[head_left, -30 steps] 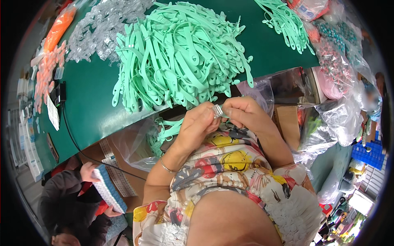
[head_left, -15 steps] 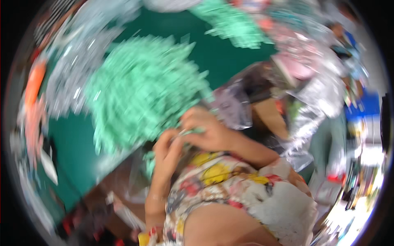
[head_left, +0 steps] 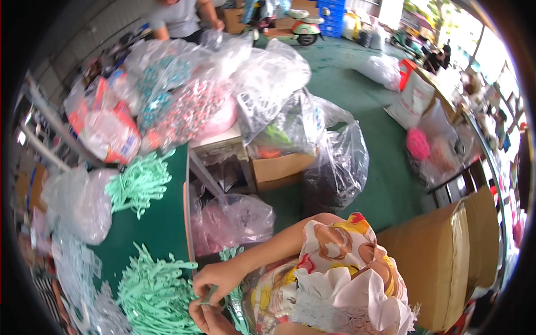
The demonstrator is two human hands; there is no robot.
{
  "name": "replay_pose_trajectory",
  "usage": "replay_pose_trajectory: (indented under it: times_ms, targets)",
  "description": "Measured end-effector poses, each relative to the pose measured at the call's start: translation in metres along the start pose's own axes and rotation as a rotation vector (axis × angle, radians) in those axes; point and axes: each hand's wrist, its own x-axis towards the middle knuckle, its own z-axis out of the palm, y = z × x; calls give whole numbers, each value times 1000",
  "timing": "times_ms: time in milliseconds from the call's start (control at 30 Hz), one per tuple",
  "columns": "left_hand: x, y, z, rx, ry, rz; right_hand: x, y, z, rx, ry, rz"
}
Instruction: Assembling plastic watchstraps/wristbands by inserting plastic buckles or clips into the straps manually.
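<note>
Both of my hands meet at the table's front edge, beside a heap of mint-green plastic strips (head_left: 153,293). My right hand (head_left: 219,277) is closed, pinching a small mint-green plastic strip (head_left: 210,294). Just below it, my left hand (head_left: 207,318) has its fingers closed on the same piece, partly cut off by the lower edge of the view. More mint-green strips (head_left: 239,312) hang between my hands and my patterned top. A smaller pile of these strips (head_left: 142,181) lies farther off on the green table (head_left: 162,226).
Clear plastic bags (head_left: 273,70) of coloured parts crowd the far end. A pink-filled bag (head_left: 234,220) and a dark-filled bag (head_left: 338,167) stand beside the table. To my right is a large cardboard box (head_left: 430,257). Another person (head_left: 181,22) stands at the back.
The view has swung to the right, bringing the floor, bags and cardboard box into sight. My hands stay together on the small green piece, now lower in the picture.
</note>
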Motion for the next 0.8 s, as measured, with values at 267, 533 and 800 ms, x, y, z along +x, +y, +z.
replay_pose_trajectory:
  times_ms: [267,533,800]
  targets:
    - [17,-9,-9,-367,-211,-161,-10,-17,-5,125,81,-72]
    - [13,-13,-11,-209,-431,-84,-17,-10,-2,-128,85,-223]
    - [9,-18,-3,-239,-267,-193,-18,-22,-6,-573,138,-339]
